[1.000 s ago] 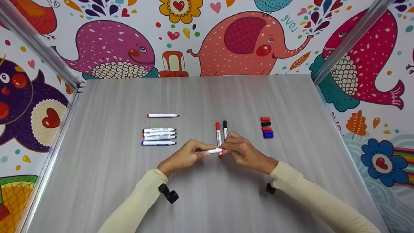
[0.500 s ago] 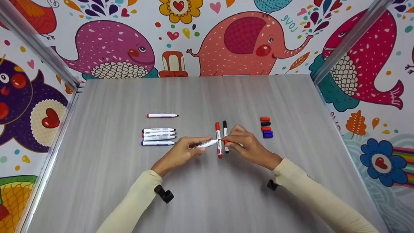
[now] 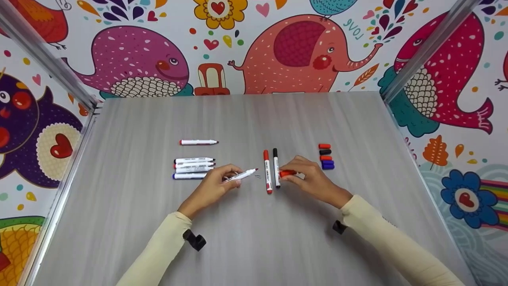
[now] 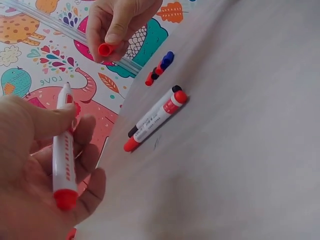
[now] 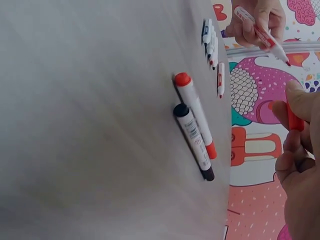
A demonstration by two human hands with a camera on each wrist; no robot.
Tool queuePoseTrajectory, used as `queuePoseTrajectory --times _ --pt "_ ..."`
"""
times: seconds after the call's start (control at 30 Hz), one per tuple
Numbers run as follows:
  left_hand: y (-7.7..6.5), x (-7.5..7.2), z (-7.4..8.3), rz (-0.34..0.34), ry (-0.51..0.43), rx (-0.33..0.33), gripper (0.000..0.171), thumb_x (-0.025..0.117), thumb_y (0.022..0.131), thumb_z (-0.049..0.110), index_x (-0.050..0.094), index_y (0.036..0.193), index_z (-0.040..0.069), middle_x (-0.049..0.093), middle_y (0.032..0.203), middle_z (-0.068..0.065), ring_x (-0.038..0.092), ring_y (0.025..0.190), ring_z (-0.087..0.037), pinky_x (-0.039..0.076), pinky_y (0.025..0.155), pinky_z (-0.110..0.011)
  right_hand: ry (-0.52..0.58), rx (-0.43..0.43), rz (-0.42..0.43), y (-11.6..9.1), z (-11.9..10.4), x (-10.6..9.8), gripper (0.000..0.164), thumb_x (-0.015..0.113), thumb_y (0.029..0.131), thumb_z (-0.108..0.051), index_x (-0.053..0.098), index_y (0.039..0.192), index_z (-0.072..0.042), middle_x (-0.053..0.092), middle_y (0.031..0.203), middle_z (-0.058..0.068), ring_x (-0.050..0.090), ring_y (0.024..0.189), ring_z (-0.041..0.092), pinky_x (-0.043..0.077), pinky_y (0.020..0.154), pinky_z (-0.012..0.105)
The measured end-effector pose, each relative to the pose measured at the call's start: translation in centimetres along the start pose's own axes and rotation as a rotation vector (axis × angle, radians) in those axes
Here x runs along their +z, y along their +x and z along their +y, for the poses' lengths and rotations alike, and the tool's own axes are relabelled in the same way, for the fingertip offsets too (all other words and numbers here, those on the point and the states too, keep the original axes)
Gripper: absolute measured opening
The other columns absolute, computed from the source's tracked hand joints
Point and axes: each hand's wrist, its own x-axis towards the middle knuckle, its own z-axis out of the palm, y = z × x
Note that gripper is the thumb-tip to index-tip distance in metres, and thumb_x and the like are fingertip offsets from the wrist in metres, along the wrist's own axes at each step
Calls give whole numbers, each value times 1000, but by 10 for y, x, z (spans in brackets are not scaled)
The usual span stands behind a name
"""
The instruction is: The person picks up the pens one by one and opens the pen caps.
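My left hand [image 3: 216, 183] holds an uncapped white marker [image 3: 243, 174] with a red end, its bare tip pointing up and to the right. In the left wrist view this marker [image 4: 64, 155] lies between thumb and fingers. My right hand [image 3: 311, 176] pinches a red cap [image 3: 286, 173]; its hollow end shows in the left wrist view, where the cap [image 4: 106, 49] is apart from the marker. Between the hands, a capped red marker [image 3: 268, 172] and a capped black marker [image 3: 276, 169] lie side by side on the table.
Several uncapped markers [image 3: 194, 165] lie in a row at the left, with a single red-ended marker [image 3: 198, 142] behind them. Loose red, black and blue caps [image 3: 326, 157] are lined up at the right. Patterned walls border the grey table [image 3: 246, 246]. Small dark marks [image 3: 257, 176] show on its surface.
The red cap has come off the marker. My left hand has moved left with the marker, and my right hand has moved right and slightly away with the cap.
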Motion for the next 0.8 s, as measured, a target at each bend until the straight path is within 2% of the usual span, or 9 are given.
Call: queuePoseTrajectory --times 0.13,0.27,0.4,0.57,0.8 --pt "-3 -1 -3 72 95 32 23 79 100 2 79 122 6 79 108 -5 69 98 -17 55 87 -35 -31 51 -4 -5 6 -3 33 86 91 5 81 120 -9 76 105 -2 63 94 17 52 83 22" --pt "-6 -3 -8 156 188 80 23 81 98 2 81 120 7 79 114 -2 70 104 -17 56 94 -39 -64 108 -9 -11 12 -5 32 85 92 3 80 120 -12 73 105 -3 61 92 16 51 82 24" --pt "-8 -6 -11 203 246 120 25 84 95 1 83 119 7 77 110 -1 68 100 -16 55 90 -36 -75 143 -2 -15 17 -7 33 85 92 5 80 118 -15 72 105 -3 61 92 16 50 81 25" --pt "-14 -10 -15 218 289 125 26 85 93 0 84 118 7 75 106 1 67 97 -15 54 87 -33 -68 98 26 -19 25 -7 30 85 91 8 80 113 -12 74 108 3 63 94 23 50 81 22" --pt "-24 -17 -23 231 341 122 24 86 91 -3 81 115 2 76 110 -4 71 104 -21 57 94 -45 -20 33 56 -28 32 -8 28 84 90 11 83 111 -8 71 111 9 67 97 28 53 82 16"
